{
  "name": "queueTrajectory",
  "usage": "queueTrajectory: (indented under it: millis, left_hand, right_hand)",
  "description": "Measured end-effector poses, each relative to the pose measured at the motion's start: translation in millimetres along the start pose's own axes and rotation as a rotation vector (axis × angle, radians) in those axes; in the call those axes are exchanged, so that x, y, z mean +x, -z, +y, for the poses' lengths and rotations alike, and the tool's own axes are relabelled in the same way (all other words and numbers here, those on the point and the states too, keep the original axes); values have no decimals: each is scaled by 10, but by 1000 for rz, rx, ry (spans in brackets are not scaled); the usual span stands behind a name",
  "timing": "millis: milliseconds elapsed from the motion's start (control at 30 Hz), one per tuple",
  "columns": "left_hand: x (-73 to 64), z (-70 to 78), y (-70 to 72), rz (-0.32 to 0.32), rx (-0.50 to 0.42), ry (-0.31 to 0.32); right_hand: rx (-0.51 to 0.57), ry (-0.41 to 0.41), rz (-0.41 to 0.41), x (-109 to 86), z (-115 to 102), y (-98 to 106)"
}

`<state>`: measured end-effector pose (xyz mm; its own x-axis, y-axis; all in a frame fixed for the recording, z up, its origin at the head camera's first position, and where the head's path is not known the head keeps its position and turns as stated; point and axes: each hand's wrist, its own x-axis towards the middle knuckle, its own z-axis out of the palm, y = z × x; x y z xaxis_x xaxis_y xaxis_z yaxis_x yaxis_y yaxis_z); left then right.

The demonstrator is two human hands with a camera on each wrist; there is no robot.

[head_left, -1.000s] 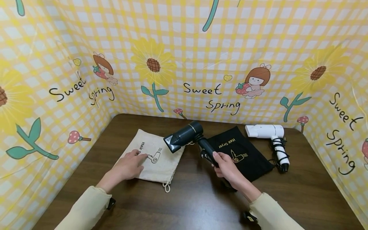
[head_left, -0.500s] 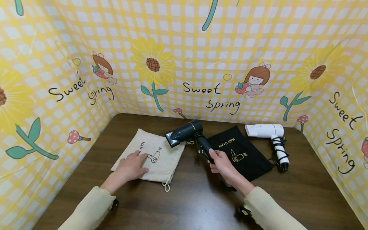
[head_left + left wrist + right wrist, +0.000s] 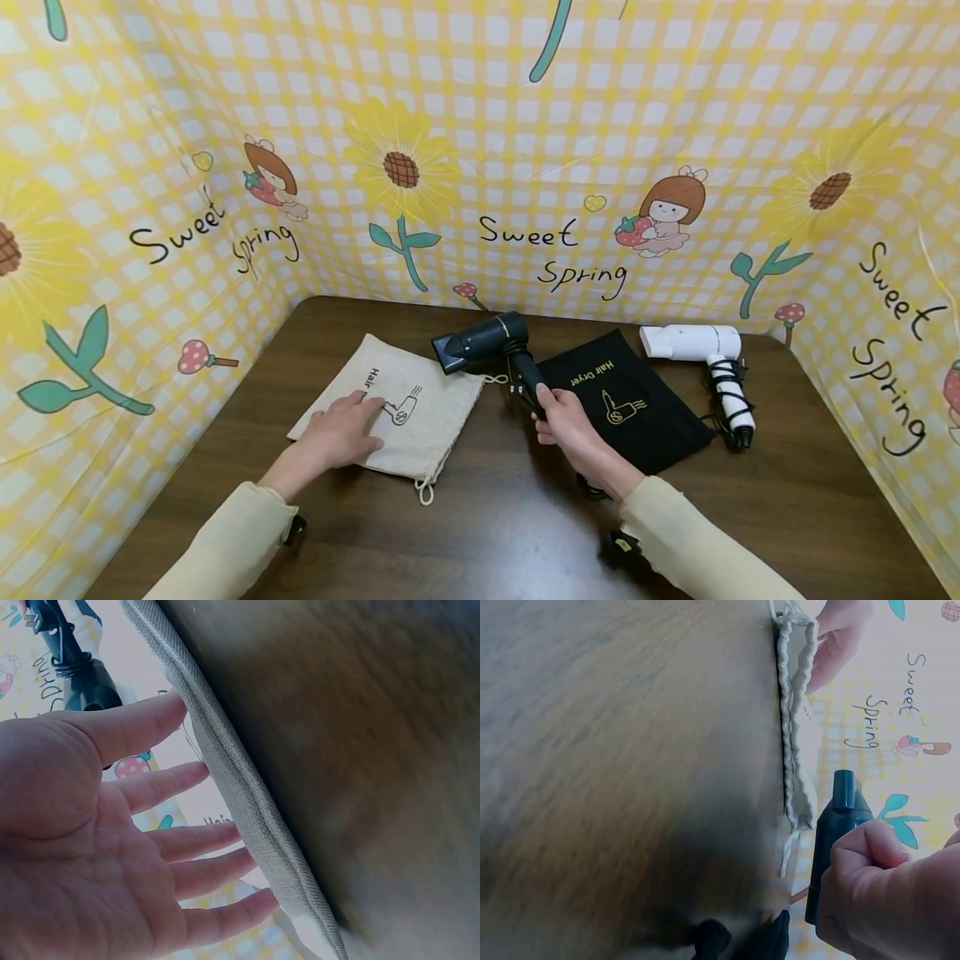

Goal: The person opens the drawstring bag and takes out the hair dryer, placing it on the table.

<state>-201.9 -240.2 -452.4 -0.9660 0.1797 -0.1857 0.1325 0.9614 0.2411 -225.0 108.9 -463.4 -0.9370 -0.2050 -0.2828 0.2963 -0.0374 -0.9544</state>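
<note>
A cream drawstring bag (image 3: 442,417) printed with a hair dryer lies on the table. Its gathered mouth (image 3: 799,735) faces right, a cord loop at each end. My left hand (image 3: 341,429) rests on the bag's left part, fingers spread and extended, their tips at the cloth in the left wrist view. My right hand (image 3: 570,425) grips the handle of a dark hair dryer (image 3: 483,342). The dryer is held above the table, its nozzle pointing left over the bag's upper right corner. Its cord and plug (image 3: 516,389) hang beside the handle.
A black drawstring bag (image 3: 600,408) with gold print lies right of the dryer, partly behind my right hand. Farther right is a white hair dryer (image 3: 690,342), cord wound round its handle. A patterned cloth (image 3: 480,150) walls the brown table (image 3: 480,533) at the back and sides.
My right hand has moved left with the dark hair dryer, whose barrel is more level and handle steeper. The cream bag has turned slightly under my left hand, which stays nearly in place.
</note>
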Motion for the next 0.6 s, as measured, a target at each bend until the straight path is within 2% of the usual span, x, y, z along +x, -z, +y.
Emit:
queueTrajectory:
  millis: [300, 600]
  left_hand:
    - [-12, 12, 52, -9, -6, -11]
    - [5, -30, 23, -2, 2, -13]
  right_hand:
    - [18, -9, 36, 111, 37, -130]
    - [45, -35, 59, 211, 65, -220]
